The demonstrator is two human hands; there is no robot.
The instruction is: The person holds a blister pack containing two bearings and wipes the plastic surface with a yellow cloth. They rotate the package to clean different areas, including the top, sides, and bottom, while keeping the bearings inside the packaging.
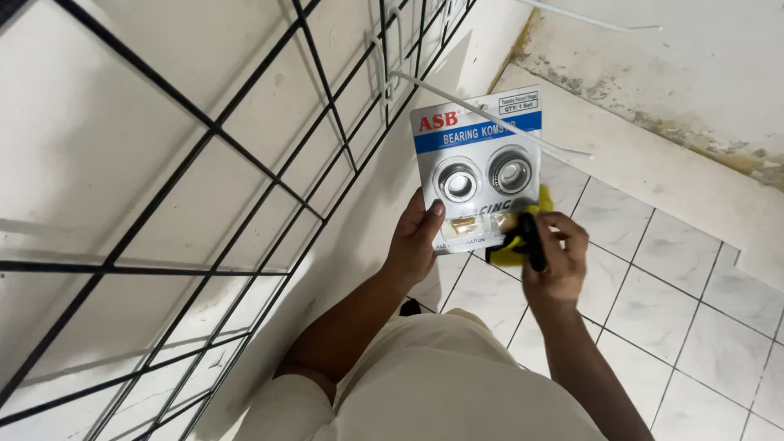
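My left hand point(415, 241) grips the lower left edge of a flat blister pack point(480, 171). The pack has a grey card with a blue band and two round metal bearings under clear plastic. My right hand point(555, 261) is at the pack's lower right corner, closed on a black-handled tool with a yellow part point(523, 241). The tool's tip touches the pack. A white cable tie point(490, 118) runs from the black wire grid point(245, 155) across the top of the pack.
The black wire grid panel stands against a white wall on the left. White floor tiles point(678, 286) lie below, with a stained baseboard point(653, 122) at the upper right. My light shirt fills the bottom middle.
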